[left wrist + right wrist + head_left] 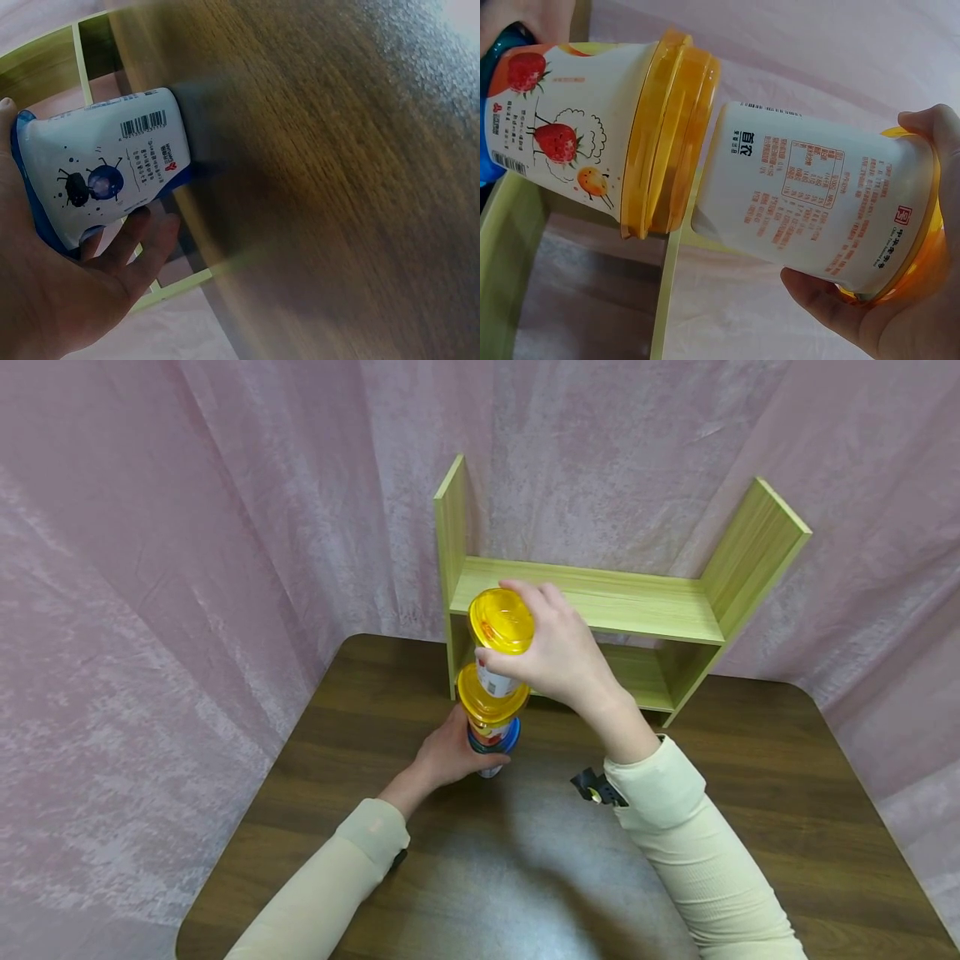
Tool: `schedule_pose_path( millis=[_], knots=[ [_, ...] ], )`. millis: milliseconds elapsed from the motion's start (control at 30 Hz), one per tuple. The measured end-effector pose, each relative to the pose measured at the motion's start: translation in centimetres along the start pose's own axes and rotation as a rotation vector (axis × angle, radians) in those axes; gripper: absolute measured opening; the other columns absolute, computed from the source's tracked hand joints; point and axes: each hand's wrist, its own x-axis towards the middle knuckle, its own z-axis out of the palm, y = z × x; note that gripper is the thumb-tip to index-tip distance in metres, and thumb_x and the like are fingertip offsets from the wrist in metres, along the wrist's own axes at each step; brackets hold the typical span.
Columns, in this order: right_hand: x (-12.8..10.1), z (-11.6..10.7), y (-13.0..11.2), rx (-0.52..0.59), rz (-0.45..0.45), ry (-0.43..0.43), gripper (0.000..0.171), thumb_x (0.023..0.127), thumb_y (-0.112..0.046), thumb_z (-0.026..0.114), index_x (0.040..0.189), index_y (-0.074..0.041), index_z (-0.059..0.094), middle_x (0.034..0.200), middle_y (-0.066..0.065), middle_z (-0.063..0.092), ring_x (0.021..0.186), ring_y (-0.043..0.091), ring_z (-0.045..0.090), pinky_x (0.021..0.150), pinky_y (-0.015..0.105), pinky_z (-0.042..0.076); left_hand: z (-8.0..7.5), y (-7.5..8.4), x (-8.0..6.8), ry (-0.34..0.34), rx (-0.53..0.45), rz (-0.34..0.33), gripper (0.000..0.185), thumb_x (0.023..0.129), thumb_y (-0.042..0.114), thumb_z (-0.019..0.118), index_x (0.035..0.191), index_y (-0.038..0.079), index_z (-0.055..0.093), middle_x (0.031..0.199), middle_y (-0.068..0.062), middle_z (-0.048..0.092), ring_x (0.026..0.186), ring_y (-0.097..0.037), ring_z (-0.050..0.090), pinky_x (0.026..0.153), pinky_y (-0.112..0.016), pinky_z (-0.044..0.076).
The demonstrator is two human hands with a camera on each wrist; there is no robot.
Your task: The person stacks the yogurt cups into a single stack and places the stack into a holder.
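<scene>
My right hand (558, 647) grips a white printed cup by its yellow lid (501, 620). In the right wrist view this cup (802, 202) is held just above another yellow-lidded cup (570, 127), with a narrow gap between them. Strawberries are printed on that second cup, which stands on a blue-lidded cup (512, 737). Around the blue lid curls my left hand (450, 750). The left wrist view shows the white side of the blue-lidded cup (105, 161), with a barcode and its base at or near the tabletop.
Behind the cups a light wooden shelf unit (585, 597) with two tall side panels stands on the dark wooden table (360, 693). A pink curtain (285, 485) hangs behind and beside the table. Black wrist devices (597, 787) are at the sleeve cuffs.
</scene>
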Motion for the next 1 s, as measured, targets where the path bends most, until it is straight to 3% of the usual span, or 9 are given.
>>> schedule_pose_path(
  millis=[167,600,1000],
  knots=[
    [0.07,0.09,-0.15,-0.003,-0.001,-0.013,0.081,0.069,-0.053,0.075,0.137,-0.021,0.047,0.119,0.006,0.051,0.094,0.018,0.049,0.075,0.037,0.047,0.04,-0.05,0.02,-0.004,-0.003,-0.01,0.088,0.066,0.055,0.081,0.134,0.032,0.029,0.12,0.013,0.046,0.107,-0.009,0.053,0.091,-0.041,0.048],
    [0.05,0.4,-0.46,-0.01,-0.006,-0.031,0.081,0.068,-0.054,0.075,0.138,-0.023,0.046,0.112,0.003,0.051,0.091,0.016,0.048,0.074,0.036,0.047,0.24,-0.07,0.11,-0.012,-0.056,0.041,0.089,0.068,0.048,0.082,0.136,0.033,0.027,0.123,0.013,0.045,0.109,-0.008,0.052,0.094,-0.04,0.046],
    [0.02,0.42,-0.49,-0.014,-0.007,-0.04,0.082,0.068,-0.054,0.075,0.138,-0.022,0.046,0.114,0.004,0.051,0.092,0.017,0.048,0.074,0.036,0.047,-0.14,0.22,-0.09,-0.041,-0.05,0.033,0.093,0.067,0.062,0.076,0.139,0.03,0.026,0.125,0.01,0.045,0.11,-0.009,0.051,0.095,-0.039,0.045]
  ],
)
